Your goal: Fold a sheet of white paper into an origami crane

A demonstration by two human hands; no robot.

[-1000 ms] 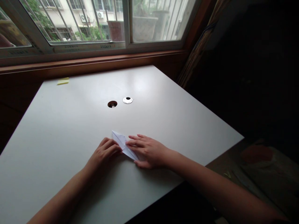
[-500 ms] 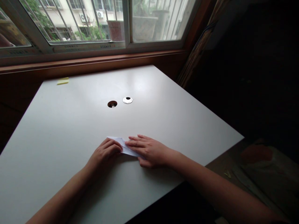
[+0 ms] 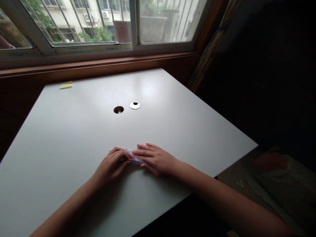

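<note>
A small piece of folded white paper [image 3: 135,161] lies on the white table [image 3: 172,125] near its front, partly covered by both hands. My left hand [image 3: 115,164] pinches the near edge of the paper, fingers curled and closed, with the edge slightly raised. Flat across the paper's right part rests my right hand [image 3: 158,159], its fingers stretched out and a little spread, the thumb tucked toward the near side. What lies under the right palm is hidden.
A round cable hole [image 3: 118,110] is cut in the tabletop, with its silver cover ring [image 3: 135,105] beside it. Yellow sticky notes [image 3: 66,85] lie at the far left edge. Behind the table stands a barred window [image 3: 98,26]; the right side is dark.
My left hand has rolled over the paper, its fingers and thumb now pinching the near edge, which has lifted. Less of the paper shows. My right hand has shifted slightly, staying flat.
</note>
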